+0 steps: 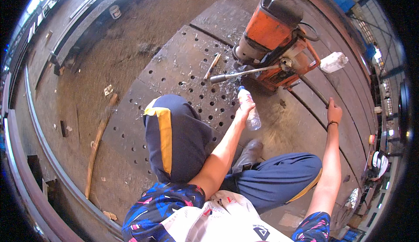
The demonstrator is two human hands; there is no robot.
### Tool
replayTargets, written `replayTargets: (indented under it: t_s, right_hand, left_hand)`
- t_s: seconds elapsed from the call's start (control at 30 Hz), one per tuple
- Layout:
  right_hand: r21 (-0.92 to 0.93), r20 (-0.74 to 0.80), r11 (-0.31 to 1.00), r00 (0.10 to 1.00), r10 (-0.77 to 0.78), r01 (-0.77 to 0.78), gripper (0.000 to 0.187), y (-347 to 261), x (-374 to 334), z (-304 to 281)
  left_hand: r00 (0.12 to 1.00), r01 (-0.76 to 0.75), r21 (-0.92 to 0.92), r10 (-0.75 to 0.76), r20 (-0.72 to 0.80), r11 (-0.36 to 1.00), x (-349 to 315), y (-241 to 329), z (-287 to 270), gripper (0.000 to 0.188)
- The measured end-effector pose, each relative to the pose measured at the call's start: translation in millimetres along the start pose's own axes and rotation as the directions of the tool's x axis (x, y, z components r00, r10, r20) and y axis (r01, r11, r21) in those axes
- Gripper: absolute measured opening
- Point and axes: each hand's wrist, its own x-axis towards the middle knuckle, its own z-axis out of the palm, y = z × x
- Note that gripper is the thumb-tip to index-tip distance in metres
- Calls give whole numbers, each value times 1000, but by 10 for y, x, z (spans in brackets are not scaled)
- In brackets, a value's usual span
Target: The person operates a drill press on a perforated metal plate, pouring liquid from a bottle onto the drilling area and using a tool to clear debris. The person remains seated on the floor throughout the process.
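A clear plastic bottle (253, 120) with a blue cap is in my left hand (245, 108), its fingers wrapped round the middle. The bottle is tilted, cap end toward an orange and black magnetic drill (270, 26). That drill stands on a steel plate (174, 63) with many round holes and scattered metal shavings. To the right, my right hand (334, 113) is closed round the end of one of the drill's feed levers (317, 91). Another feed lever (244, 72) points left over the holes. The drill's cutting end is partly hidden behind the lever and shavings.
A white plastic jug (334, 62) stands right of the drill. A thin metal piece (212, 65) lies among the shavings. Left of the plate are a wooden stick (97, 148) and long steel beams (37, 124). A white bucket (115, 12) stands farther back.
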Motion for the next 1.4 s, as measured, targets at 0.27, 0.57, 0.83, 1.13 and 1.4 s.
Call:
replayTargets:
  t_s: [0.27,0.57,0.83,1.13,1.4]
  right_hand:
    - [-22,-18,1000,1000,-11,11,59,-19,1,23]
    - [91,15,995,999,-34,32,60,-134,-64,-13]
    - [91,-13,996,1000,-6,7,60,-86,-79,-1]
    - [15,-8,1000,1000,2,-2,61,-34,-54,-50]
    - [61,7,998,1000,-16,16,62,-54,-41,-40]
  left_hand:
    - [975,-221,148,220,21,964,-162,169,108,62]
    - [921,-390,297,365,138,872,-322,296,181,64]
    - [981,-85,0,83,174,996,-401,270,244,68]
    - [974,118,-274,-58,219,954,-167,11,122,56]
    - [994,11,-224,13,105,975,48,-49,19,47]
